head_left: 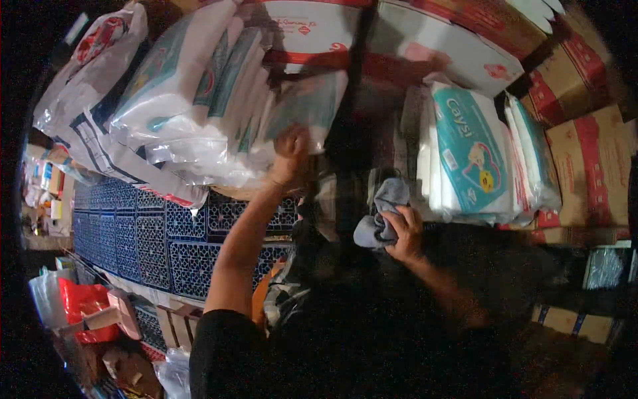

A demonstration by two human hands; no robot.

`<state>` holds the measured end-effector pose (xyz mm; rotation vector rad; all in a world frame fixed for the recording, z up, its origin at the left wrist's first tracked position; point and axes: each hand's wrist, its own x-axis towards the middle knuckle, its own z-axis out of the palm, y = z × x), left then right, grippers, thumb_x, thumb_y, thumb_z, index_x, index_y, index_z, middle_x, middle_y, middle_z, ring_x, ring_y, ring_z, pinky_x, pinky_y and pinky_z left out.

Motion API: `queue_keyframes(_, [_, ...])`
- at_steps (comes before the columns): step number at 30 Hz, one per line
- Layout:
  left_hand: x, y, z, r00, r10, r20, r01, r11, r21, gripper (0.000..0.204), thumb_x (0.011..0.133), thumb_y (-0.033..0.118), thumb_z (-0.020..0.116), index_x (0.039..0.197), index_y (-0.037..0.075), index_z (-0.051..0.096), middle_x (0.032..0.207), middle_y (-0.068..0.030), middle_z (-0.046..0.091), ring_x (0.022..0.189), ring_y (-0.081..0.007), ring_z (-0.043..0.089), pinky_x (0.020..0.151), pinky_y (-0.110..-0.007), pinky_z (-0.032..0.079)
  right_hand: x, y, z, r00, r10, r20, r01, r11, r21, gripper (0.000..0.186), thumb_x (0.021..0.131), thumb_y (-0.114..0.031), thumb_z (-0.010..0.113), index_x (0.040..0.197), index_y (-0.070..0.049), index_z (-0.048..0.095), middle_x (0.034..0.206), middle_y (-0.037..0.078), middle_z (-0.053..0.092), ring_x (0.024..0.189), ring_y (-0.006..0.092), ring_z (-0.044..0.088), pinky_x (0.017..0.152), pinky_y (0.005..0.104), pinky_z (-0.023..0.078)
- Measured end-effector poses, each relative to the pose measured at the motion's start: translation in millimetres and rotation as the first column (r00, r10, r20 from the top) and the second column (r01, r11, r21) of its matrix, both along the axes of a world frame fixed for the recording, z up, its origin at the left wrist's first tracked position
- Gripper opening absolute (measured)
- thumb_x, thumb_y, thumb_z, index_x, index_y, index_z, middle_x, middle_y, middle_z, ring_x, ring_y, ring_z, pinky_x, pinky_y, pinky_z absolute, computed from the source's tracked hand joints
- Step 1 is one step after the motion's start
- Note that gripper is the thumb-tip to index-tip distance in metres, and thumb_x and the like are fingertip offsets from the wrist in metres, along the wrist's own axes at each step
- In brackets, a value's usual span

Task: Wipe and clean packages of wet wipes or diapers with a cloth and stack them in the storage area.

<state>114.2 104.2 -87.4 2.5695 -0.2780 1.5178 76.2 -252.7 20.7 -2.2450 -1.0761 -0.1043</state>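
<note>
My left hand (pixel 292 149) is closed at the lower edge of a soft teal-and-white plastic pack (pixel 312 100), which is smeared by motion. Left of it, similar packs (pixel 229 86) stand upright side by side, wrapped in clear plastic. Near the middle, my right hand (pixel 407 234) grips a crumpled grey cloth (pixel 387 206), its fingers bent over the folds. Beyond that hand, to the right, leans another teal-and-white pack (pixel 468 146) with a cartoon figure on its front. What the packs contain is hidden.
White cartons with red print (pixel 309 26) stand behind the packs. Brown cartons with red bands (pixel 591 169) are stacked at the right. Dark blue plastic lattice crates (pixel 139 233) fill the left side below a large white plastic sack (pixel 93 80). A red bag (pixel 86 306) lies at the lower left.
</note>
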Motion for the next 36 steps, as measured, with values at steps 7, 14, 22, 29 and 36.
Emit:
queue_keyframes(7, [-5,-59,-49,0.796,0.291,-0.531,-0.326,0.945,0.029,0.053,0.072,0.012,0.055,0.123,0.018,0.044,0.128,-0.0137,0.038,0.107,-0.0314,0.043,0.085,-0.046,0.036,12,-13,-10,0.999,-0.001,0.033,0.003,0.998,-0.065,0.054,0.054,-0.031,0.069,0.104,-0.011,0.058,0.099,0.015,0.047,0.091,0.0355,0.046,0.078,0.0462,0.038])
queue_keyframes(14, [31,-66,-43,0.500,0.266,-0.825,-0.577,0.812,-0.088,0.098,0.060,0.060,0.065,0.138,0.022,0.020,0.141,-0.0184,0.017,0.127,-0.0387,0.020,0.101,-0.052,0.017,14,-6,-18,0.995,-0.045,0.095,0.045,0.999,-0.006,0.051,0.069,-0.051,0.059,0.099,-0.009,0.061,0.096,0.014,0.050,0.084,0.0343,0.049,0.071,0.0457,0.040])
queue_keyframes(22, [29,-60,-11,0.464,0.399,-0.791,-0.560,0.824,0.088,0.069,0.070,0.032,0.061,0.131,0.015,0.035,0.127,-0.0179,0.035,0.107,-0.0359,0.039,0.083,-0.051,0.034,17,-8,-20,0.991,-0.070,0.118,0.061,0.995,0.081,0.046,0.073,-0.046,0.057,0.097,-0.007,0.062,0.094,0.015,0.050,0.083,0.0338,0.049,0.070,0.0444,0.040])
queue_keyframes(29, [34,-41,-36,0.341,0.280,-0.897,-0.593,0.805,0.026,0.104,0.052,0.058,0.071,0.135,0.014,0.025,0.136,-0.0188,0.024,0.122,-0.0415,0.023,0.092,-0.061,0.025,10,0,-15,0.996,-0.064,0.061,0.060,0.996,0.072,0.052,0.070,-0.049,0.057,0.099,-0.006,0.061,0.095,0.016,0.050,0.085,0.0345,0.048,0.073,0.0444,0.040])
queue_keyframes(36, [10,-33,-29,0.539,0.530,-0.655,-0.550,0.810,0.203,0.101,0.057,0.062,0.065,0.138,0.022,0.020,0.140,-0.0199,0.016,0.125,-0.0456,0.017,0.092,-0.063,0.021,14,1,-4,0.998,-0.028,0.062,0.026,0.999,0.040,0.054,0.064,-0.050,0.065,0.101,-0.010,0.059,0.097,0.015,0.049,0.087,0.0356,0.048,0.074,0.0465,0.039])
